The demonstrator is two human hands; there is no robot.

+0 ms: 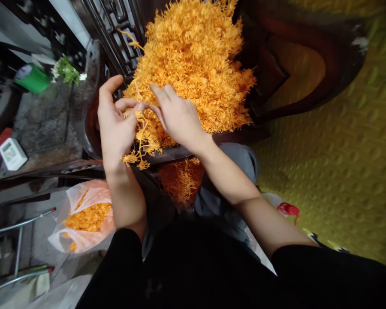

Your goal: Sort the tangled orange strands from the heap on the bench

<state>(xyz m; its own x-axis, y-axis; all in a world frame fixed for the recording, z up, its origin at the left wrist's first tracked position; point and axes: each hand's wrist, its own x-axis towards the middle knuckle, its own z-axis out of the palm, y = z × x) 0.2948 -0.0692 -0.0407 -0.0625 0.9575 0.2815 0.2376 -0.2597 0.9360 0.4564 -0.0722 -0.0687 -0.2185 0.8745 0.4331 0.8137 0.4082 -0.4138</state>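
Observation:
A large heap of orange plastic flower sprigs (196, 51) fills the seat of a dark wooden chair in front of me. At its near left side, my left hand (116, 126) pinches one branching orange plastic flower sprig (143, 137) between thumb and fingers; its forefinger is raised. The sprig's small blossoms dangle below the hand. My right hand (180, 120) reaches in from the right, its fingertips closed on the sprig against those of the left hand. Its upper fingers stretch over the heap. The exact contact point is partly hidden by the fingers.
More orange pieces lie in a plastic bag (93, 214) at lower left and in a reddish container (182, 180) below the seat. On the left wooden surface are green tape (32, 78), white flowers (67, 71) and a white device (13, 153). A curved armrest (334, 56) stands right.

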